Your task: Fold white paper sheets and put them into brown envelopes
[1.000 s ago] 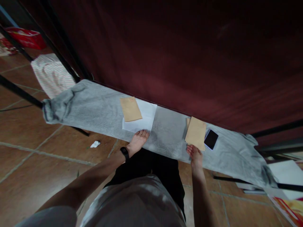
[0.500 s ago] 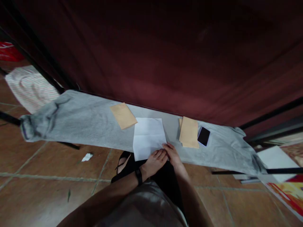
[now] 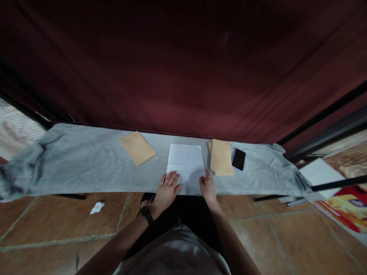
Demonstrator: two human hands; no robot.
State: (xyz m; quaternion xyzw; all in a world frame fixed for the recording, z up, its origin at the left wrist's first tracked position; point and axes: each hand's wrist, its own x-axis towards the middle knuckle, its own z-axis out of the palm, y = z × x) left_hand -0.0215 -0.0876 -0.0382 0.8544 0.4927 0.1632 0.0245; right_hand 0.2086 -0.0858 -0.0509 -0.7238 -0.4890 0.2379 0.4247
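A white sheet of paper [image 3: 185, 157] with faint fold creases lies on the grey cloth over a narrow bench. My left hand [image 3: 168, 187] rests flat on its lower left part, fingers stretched out and a dark band on the wrist. At the lower right edge of the paper, my right hand [image 3: 208, 186] is closed with its fingers curled, pinching that edge. A tan envelope [image 3: 137, 147] lies tilted to the left of the sheet. To the right, more tan envelopes [image 3: 221, 156] are stacked, overlapping one another.
Beside the stacked envelopes lies a phone [image 3: 238, 159], dark screen up. The grey cloth [image 3: 86, 160] covers the bench, with a dark red curtain [image 3: 183, 76] behind. A crumpled white scrap [image 3: 97, 207] is on the tiled floor. Dark metal bars [image 3: 323, 114] run at the right.
My left hand has moved left, away from my right hand, and now lies flat on the paper. My right hand has curled its fingers at the right edge. The view has shifted and levelled.
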